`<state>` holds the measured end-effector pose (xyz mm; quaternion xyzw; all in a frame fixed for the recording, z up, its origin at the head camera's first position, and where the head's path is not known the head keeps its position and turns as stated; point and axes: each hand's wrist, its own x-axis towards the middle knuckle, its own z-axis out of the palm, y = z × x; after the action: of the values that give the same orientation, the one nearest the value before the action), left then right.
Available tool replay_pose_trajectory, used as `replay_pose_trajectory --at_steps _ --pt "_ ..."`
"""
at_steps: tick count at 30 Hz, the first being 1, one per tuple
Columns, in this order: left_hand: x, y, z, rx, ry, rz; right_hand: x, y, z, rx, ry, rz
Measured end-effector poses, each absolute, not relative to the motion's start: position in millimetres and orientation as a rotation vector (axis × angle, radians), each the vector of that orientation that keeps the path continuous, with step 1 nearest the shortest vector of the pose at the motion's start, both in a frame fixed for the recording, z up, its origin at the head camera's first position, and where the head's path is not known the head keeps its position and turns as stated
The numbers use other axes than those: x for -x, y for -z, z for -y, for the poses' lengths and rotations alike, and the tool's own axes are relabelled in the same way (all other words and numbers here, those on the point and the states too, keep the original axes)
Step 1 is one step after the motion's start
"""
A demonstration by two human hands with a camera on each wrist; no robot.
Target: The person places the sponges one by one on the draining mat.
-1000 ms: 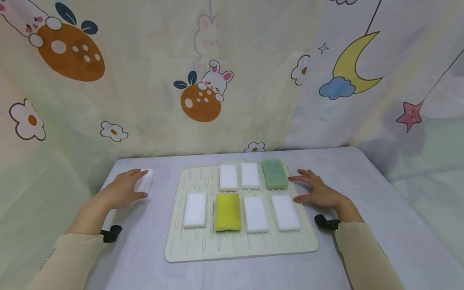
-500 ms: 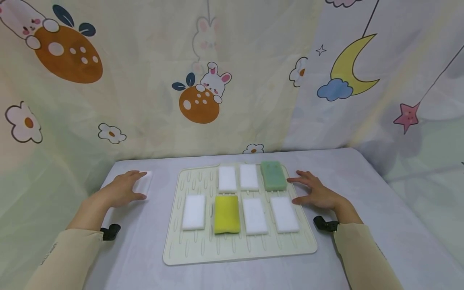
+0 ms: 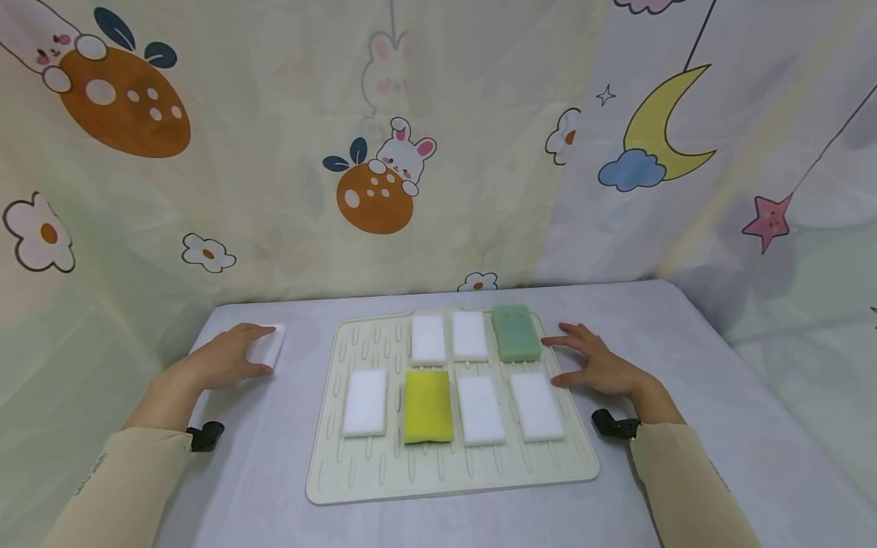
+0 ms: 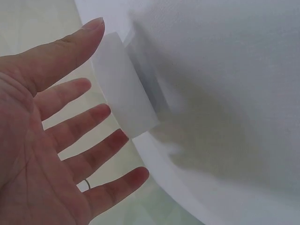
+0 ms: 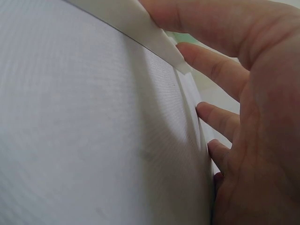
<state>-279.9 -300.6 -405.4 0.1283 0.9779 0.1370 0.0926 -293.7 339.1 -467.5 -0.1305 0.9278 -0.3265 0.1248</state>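
Note:
My left hand [image 3: 222, 358] is over a white sponge [image 3: 269, 346] at the left of the table. In the left wrist view its fingers [image 4: 79, 124] are spread, and the sponge [image 4: 124, 89] lies just past the fingertips; whether they touch it I cannot tell. At the tray's right side is my right hand [image 3: 603, 367], thumb and fingers apart, holding nothing. Its fingertips are close to a green sponge [image 3: 517, 333] and a white sponge [image 3: 537, 406]; contact is unclear. A yellow sponge [image 3: 428, 407] lies mid-tray.
The cream ridged tray [image 3: 380, 483] sits in the middle of the table, with more white sponges [image 3: 365, 403] in two rows. White cloth [image 3: 726, 457] covers the table. A printed curtain [image 3: 479, 152] hangs behind and at both sides.
The head view has shifted slightly, so the tray and sponges sit a little lower and further left. Both hands keep nearly the same pose and place.

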Motion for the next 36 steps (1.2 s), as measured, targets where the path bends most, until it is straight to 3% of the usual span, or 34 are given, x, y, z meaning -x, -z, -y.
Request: replay_pose_trajectory --at_steps 36 --pt "303.5 413.8 305.8 -0.435 -0.372 -2.893 292.8 466.3 -338.0 0.383 0.928 -2.725"
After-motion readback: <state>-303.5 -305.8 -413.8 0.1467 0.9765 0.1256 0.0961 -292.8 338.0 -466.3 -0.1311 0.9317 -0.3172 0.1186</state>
